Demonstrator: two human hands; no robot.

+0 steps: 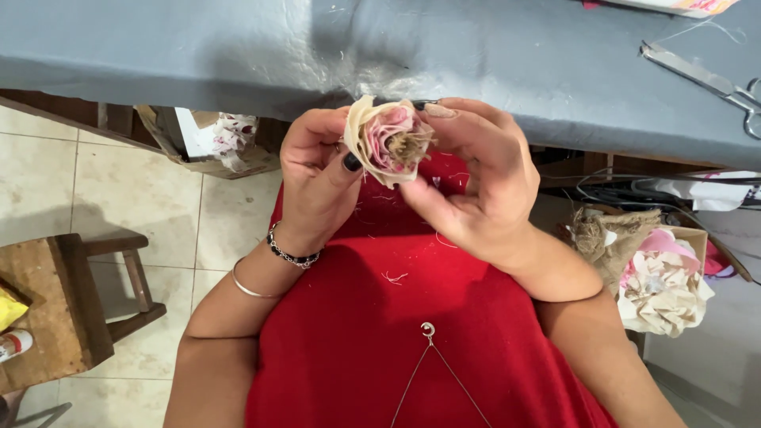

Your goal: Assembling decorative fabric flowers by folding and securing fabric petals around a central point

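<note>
1. Petals of the fabric flower (pixel 388 141) already sit wrapped in cream and pink layers around a frayed burlap centre; it looks nearly formed, though the outer edge seems loose.
2. Left hand (pixel 317 178) and right hand (pixel 476 178) both pinch it, held over the red lap near the grey table (pixel 238 47).
3. Its underside is hidden; scissors (pixel 709 79) far right are cut off.

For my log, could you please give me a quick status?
Left hand and right hand pinch cream-and-pink rolled fabric flower. Over red lap. Nothing in the way.
</note>
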